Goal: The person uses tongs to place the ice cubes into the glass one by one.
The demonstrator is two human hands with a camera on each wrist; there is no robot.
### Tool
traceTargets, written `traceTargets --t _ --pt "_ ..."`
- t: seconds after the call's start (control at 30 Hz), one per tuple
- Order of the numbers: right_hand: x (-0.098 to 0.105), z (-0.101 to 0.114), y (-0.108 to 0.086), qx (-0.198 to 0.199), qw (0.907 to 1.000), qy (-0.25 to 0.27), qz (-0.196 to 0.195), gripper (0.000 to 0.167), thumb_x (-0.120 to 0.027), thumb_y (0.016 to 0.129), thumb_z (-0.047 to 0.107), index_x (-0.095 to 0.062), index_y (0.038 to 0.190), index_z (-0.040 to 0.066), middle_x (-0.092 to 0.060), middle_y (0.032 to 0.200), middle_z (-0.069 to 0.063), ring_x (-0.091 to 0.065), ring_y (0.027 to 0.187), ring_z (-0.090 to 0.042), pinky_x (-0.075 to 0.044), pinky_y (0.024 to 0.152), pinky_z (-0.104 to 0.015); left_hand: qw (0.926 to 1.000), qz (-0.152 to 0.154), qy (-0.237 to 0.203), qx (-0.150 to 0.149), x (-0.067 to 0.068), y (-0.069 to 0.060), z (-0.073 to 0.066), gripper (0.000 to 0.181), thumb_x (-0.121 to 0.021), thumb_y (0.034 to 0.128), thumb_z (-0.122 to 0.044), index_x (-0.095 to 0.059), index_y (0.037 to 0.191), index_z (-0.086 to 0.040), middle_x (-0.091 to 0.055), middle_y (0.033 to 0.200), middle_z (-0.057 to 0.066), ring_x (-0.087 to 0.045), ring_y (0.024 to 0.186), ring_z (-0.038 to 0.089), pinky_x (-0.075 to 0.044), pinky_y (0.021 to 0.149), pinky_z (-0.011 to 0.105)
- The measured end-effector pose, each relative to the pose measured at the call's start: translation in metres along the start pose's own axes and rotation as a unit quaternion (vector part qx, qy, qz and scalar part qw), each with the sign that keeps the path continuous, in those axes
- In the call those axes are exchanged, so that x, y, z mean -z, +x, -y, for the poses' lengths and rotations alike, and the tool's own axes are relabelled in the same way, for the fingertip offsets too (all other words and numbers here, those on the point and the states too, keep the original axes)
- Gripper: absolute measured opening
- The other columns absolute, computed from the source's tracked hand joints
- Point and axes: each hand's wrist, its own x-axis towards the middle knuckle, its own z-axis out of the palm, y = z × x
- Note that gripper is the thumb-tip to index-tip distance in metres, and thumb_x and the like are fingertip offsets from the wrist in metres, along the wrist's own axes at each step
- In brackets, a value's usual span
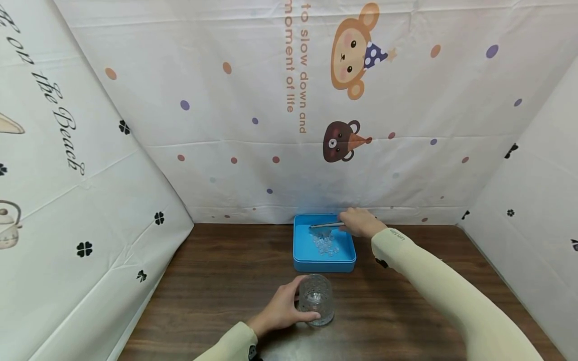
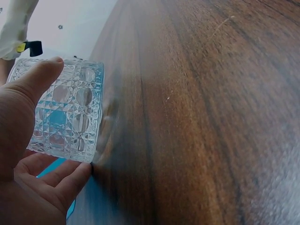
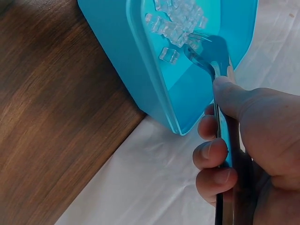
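My left hand [image 1: 282, 306] holds a clear, cut-pattern glass [image 1: 316, 300] on the table. In the left wrist view, the thumb lies on one side of the glass [image 2: 70, 108] and the fingers are at its other side. My right hand [image 1: 358, 222] grips metal tongs [image 1: 327, 225] over a blue box [image 1: 325, 266]. Seen from the right wrist, one tip of the tongs [image 3: 201, 58] has fork-like tines and reaches down beside clear cubes [image 3: 180, 21] in the box. Whether a cube sits between the tips, I cannot tell.
A dark wood-grain table [image 1: 217, 281] lies under everything. Behind the box hangs a white printed cloth [image 1: 253, 175], with more printed cloth at the left and right sides. The box stands close to the back cloth, beyond the glass.
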Motion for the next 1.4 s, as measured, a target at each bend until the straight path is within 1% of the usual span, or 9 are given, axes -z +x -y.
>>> traceTargets --t 0.2,0.4,0.5,0.63,0.87,0.97,1.1,1.27,1.4 --pt "0.002 -0.001 -0.003 0.008 1.0 0.001 -0.006 0.027 -0.072 0.098 0.019 -0.073 0.118 0.002 -0.071 0.092 -0.007 -0.064 0.072 -0.017 -0.058 0.067 -0.036 1.0 0.001 -0.002 0.004 0.0 0.0 -0.002 0.08 -0.088 0.0832 -0.037 -0.046 0.149 -0.019 -0.062 0.135 0.004 -0.065 0.116 0.019 -0.055 0.093 0.027" --pt "0.007 -0.004 -0.009 0.001 0.9999 0.012 -0.009 0.029 -0.07 0.1 0.022 -0.072 0.121 0.002 -0.072 0.097 -0.008 -0.067 0.08 -0.021 -0.06 0.072 -0.04 0.9999 0.004 -0.002 0.009 0.0 0.0 -0.003 0.079 -0.088 0.0834 -0.037 -0.046 0.149 -0.019 -0.062 0.135 0.004 -0.065 0.116 0.018 -0.055 0.093 0.027" --pt "0.011 -0.005 -0.014 -0.007 0.9998 0.017 -0.012 0.029 -0.069 0.101 0.023 -0.072 0.122 0.003 -0.071 0.096 -0.007 -0.066 0.079 -0.02 -0.058 0.07 -0.039 0.9999 0.005 -0.004 0.011 0.001 0.0 -0.003 0.08 -0.088 0.0832 -0.037 -0.046 0.149 -0.019 -0.062 0.135 0.005 -0.065 0.117 0.019 -0.055 0.093 0.027" --pt "0.017 -0.007 -0.02 -0.005 0.9996 0.022 -0.017 0.03 -0.068 0.101 0.024 -0.071 0.122 0.002 -0.07 0.091 -0.006 -0.063 0.073 -0.018 -0.055 0.065 -0.037 0.9999 0.006 -0.008 0.014 0.002 0.0 -0.004 0.08 -0.088 0.0833 -0.036 -0.046 0.149 -0.018 -0.061 0.136 0.006 -0.065 0.118 0.021 -0.055 0.093 0.026" --pt "0.024 -0.012 -0.035 -0.004 0.9984 0.016 -0.054 0.038 -0.067 0.102 0.025 -0.068 0.132 0.002 -0.073 0.1 -0.009 -0.068 0.084 -0.024 -0.059 0.07 -0.043 0.9998 0.004 -0.005 0.02 0.002 0.0 -0.005 0.08 -0.088 0.0835 -0.037 -0.046 0.149 -0.018 -0.061 0.137 0.005 -0.065 0.117 0.018 -0.055 0.093 0.027" --pt "0.026 -0.013 -0.041 -0.003 0.9972 0.013 -0.073 0.036 -0.067 0.102 0.027 -0.069 0.129 0.004 -0.072 0.096 -0.008 -0.067 0.082 -0.024 -0.059 0.068 -0.042 0.9998 0.0 0.002 0.021 0.001 0.0 -0.006 0.08 -0.088 0.0828 -0.038 -0.047 0.148 -0.017 -0.062 0.135 0.005 -0.066 0.115 0.017 -0.056 0.093 0.028" --pt "0.028 -0.015 -0.051 0.003 0.9944 0.017 -0.104 0.036 -0.068 0.101 0.027 -0.069 0.128 0.003 -0.073 0.098 -0.011 -0.068 0.083 -0.026 -0.059 0.067 -0.043 0.9997 -0.004 0.007 0.022 0.001 -0.001 -0.006 0.08 -0.088 0.0821 -0.039 -0.048 0.148 -0.017 -0.063 0.135 0.005 -0.066 0.115 0.017 -0.055 0.094 0.029" --pt "0.028 -0.017 -0.061 0.006 0.9899 0.026 -0.139 0.037 -0.07 0.1 0.023 -0.069 0.129 0.0 -0.073 0.106 -0.016 -0.07 0.089 -0.031 -0.06 0.073 -0.048 0.9996 -0.003 0.009 0.025 0.001 0.0 -0.004 0.08 -0.088 0.0821 -0.04 -0.048 0.147 -0.018 -0.063 0.134 0.004 -0.066 0.114 0.016 -0.056 0.092 0.028" --pt "0.028 -0.019 -0.066 0.001 0.9884 0.026 -0.15 0.033 -0.07 0.1 0.023 -0.07 0.126 0.003 -0.073 0.099 -0.011 -0.068 0.084 -0.027 -0.059 0.068 -0.045 0.9996 -0.004 0.012 0.025 0.001 0.001 -0.004 0.08 -0.089 0.0817 -0.04 -0.049 0.147 -0.018 -0.063 0.134 0.003 -0.065 0.114 0.016 -0.056 0.091 0.027"
